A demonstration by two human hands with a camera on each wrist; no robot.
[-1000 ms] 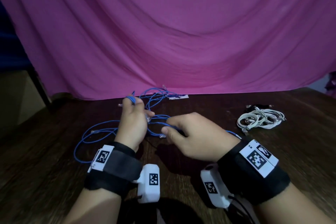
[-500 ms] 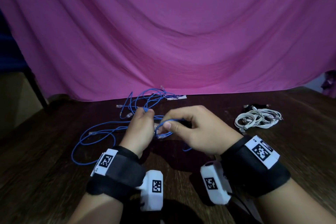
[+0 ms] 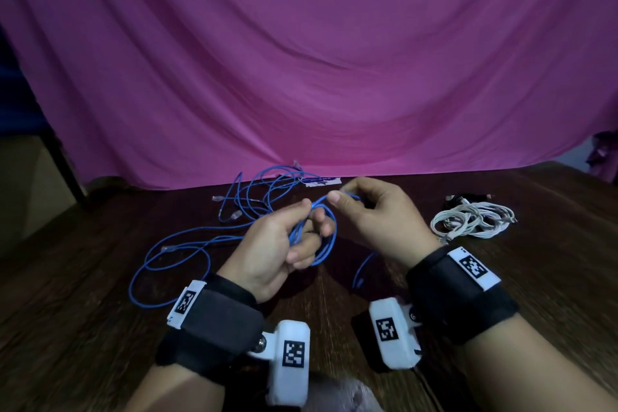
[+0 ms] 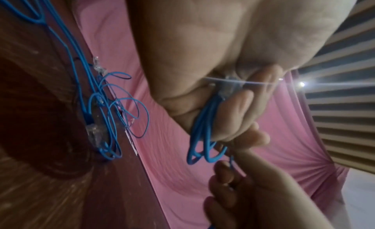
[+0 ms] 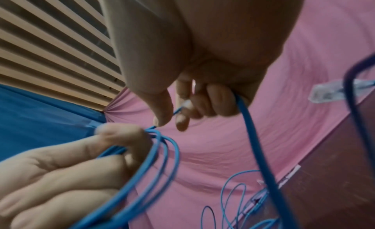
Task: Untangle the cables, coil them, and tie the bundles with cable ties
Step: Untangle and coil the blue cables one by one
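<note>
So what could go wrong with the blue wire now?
The loops of the blue cable in the left hand look loose, so they might slip and spring open. The strand pinched by the right hand leads to the blue tangle on the table, and pulling might snag a knot.

Backdrop: pink draped cloth [image 3: 334, 77] hung behind the worktop.
Worktop [image 3: 83, 328]: dark brown wood.
Ceiling: slatted panels [image 5: 50, 45].
</note>
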